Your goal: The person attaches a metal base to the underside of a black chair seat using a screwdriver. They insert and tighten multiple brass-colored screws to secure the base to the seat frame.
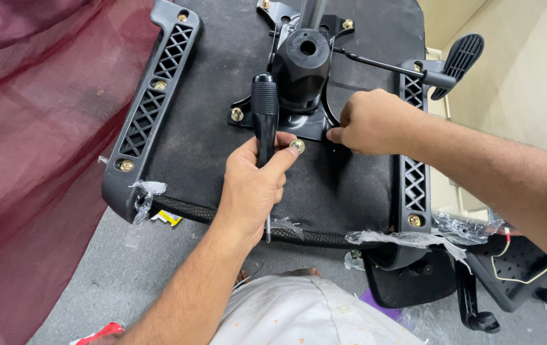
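Ideally the left hand (252, 185), gripping the black ribbed screwdriver handle (264, 115), stays upright on the brass bolt (297, 146) while the clenched right hand (370, 122) pins the black metal seat plate (305, 128)

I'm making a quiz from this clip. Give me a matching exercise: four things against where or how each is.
1 left hand
2 right hand
3 lever paddle
4 red cloth

a at the metal plate's edge
b left of the seat
c gripping the screwdriver
d beyond the seat's right edge

Pairs: 1-c, 2-a, 3-d, 4-b
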